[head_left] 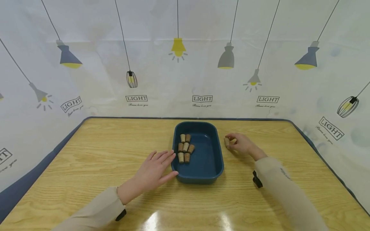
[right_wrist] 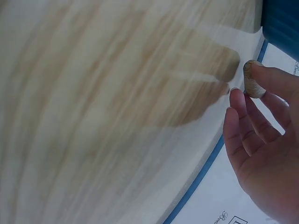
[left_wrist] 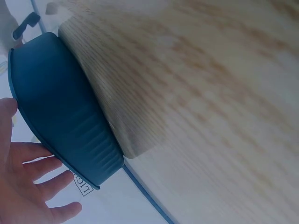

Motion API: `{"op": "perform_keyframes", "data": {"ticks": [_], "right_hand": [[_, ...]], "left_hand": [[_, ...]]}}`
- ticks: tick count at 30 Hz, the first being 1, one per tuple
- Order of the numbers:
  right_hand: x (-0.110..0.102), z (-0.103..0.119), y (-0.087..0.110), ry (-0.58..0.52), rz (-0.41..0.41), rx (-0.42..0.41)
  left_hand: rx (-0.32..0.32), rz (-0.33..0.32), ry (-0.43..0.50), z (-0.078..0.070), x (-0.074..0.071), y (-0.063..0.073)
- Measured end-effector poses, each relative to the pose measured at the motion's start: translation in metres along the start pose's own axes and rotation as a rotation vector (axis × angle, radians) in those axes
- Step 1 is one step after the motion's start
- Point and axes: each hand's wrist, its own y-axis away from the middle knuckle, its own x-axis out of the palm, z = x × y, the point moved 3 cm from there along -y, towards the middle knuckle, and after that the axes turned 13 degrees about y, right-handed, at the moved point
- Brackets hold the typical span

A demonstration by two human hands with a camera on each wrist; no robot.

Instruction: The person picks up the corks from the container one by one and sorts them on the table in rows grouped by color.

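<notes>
A blue rectangular tray (head_left: 206,173) stands on the wooden table. Several tapered cork stoppers (head_left: 186,147) lie grouped along its left side, in light and darker brown. Beside the tray's left rim is my left hand (head_left: 154,170), its fingers spread and fairly straight; in the left wrist view the fingertips meet the tray's edge. To the right of the tray, my right hand (head_left: 242,144) pinches one cork stopper (head_left: 226,142) between thumb and fingers. The right wrist view shows this cork upright in the pinch, with the other fingers loosely bent below it.
The wooden table (head_left: 115,138) ends at a dark blue edge along a pale backdrop (head_left: 162,80) printed with hanging lamps. Black straps (head_left: 257,179) hang below the sleeves.
</notes>
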Motion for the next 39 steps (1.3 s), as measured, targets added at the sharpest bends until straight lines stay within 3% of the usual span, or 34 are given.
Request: {"op": "perform_keyframes", "data": {"ticks": [15, 39], "right_hand": [[0.004, -0.007, -0.009, 0.016, 0.019, 0.068], [0.000, -0.004, -0.010, 0.013, 0.040, 0.057]], "left_hand": [[0.019, -0.024, -0.009, 0.000, -0.001, 0.000], [0.011, -0.011, -0.011, -0.001, -0.001, 0.000]]}}
